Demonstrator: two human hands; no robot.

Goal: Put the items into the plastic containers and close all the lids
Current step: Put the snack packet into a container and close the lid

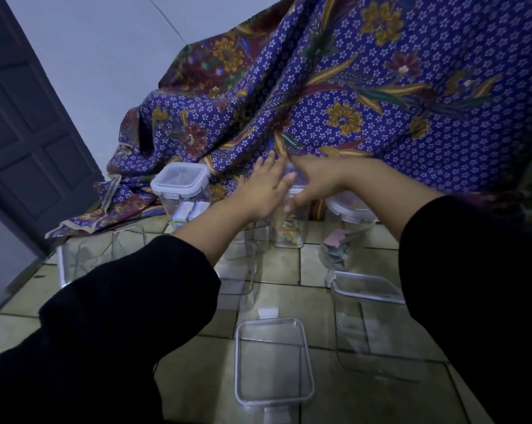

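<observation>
Tall clear plastic container (289, 232) of colourful bits stands under both hands: left hand (264, 191) fingers straight, pressing its lid (300, 184); right hand (315, 182) beside them, grip unclear.

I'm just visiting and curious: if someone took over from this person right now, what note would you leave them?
Hands: the left grip is open, fingers flat on the middle container, on its lid. The right grip is on the same lid; its hold is unclear.
Done: the back-left container and the right container wear lids.
Left: clip the middle lid shut. A clear container at left stands lidless, and a loose lid lies nearest the camera.
</observation>
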